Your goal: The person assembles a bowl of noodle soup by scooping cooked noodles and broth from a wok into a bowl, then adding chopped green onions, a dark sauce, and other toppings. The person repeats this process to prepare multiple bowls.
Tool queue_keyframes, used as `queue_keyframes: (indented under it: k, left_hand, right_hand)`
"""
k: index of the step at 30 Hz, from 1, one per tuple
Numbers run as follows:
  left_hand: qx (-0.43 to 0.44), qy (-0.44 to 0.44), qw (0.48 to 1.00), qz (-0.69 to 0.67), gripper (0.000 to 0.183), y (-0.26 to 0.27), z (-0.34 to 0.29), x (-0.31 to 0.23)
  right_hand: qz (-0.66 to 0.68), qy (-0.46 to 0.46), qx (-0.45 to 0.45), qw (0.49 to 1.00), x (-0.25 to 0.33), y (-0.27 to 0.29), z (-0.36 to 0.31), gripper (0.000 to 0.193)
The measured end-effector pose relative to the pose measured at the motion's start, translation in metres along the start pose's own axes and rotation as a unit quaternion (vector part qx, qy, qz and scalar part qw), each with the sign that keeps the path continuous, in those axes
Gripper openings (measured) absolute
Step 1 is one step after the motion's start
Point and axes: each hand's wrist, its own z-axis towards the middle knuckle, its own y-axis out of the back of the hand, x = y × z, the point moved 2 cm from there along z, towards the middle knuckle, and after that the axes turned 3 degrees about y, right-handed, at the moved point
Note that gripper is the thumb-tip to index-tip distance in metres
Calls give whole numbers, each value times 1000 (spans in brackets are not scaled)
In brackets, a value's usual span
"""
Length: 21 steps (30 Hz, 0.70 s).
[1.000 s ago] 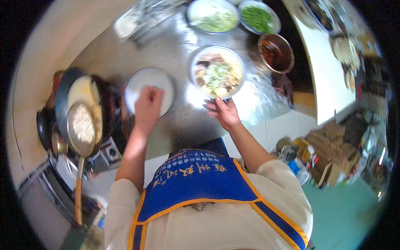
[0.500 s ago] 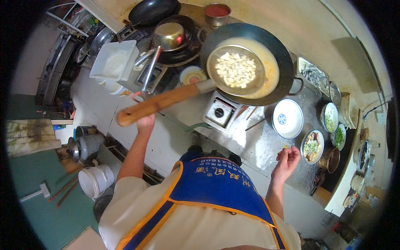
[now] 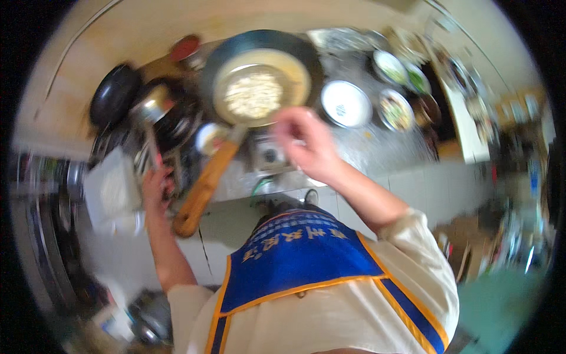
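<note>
My left hand (image 3: 158, 187) is at the end of the long handle of a metal pot (image 3: 154, 105), its fingers curled round that handle as far as the blur shows. A strainer (image 3: 203, 192) with a thick wooden handle rests unheld across the wok (image 3: 306, 62), its bowl over pale, milky liquid. Small whitish cubes (image 3: 253, 95) fill the strainer. My right hand (image 3: 306, 141) is raised in front of the wok's near right edge, beside the strainer. Motion smears its fingers, so whether they hold anything is unclear.
Right of the wok are a white bowl (image 3: 346, 105), a bowl of mixed chopped food (image 3: 396, 111) and bowls of greens (image 3: 418, 79). A white tub (image 3: 112, 186) stands at left, below a black pan (image 3: 115, 95). A red-filled pot (image 3: 186, 48) sits behind.
My view has swung, shifting the stove leftward. My right hand has moved from beside the bowls to the wok's front. My left hand has gone from behind the strainer's handle to the pot's handle.
</note>
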Motion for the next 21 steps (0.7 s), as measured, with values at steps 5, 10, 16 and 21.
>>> queue_keyframes:
  k: [5,10,16,21]
  left_hand:
    - [5,-67,981,181,13,-38,-60,-78]
    - [124,-203,945,224,33,-83,-86,-128]
    - [224,-208,928,215,43,-95,-78,-133]
    - [240,64,968,-19,73,-81,-93,-92]
  right_hand:
    - [105,80,49,990,13,-71,61,26]
    - [181,-103,122,970,48,-137,104,47]
    - [58,-101,56,992,-2,-125,108,40]
    - [273,-262,-27,925,-100,-14,57,28]
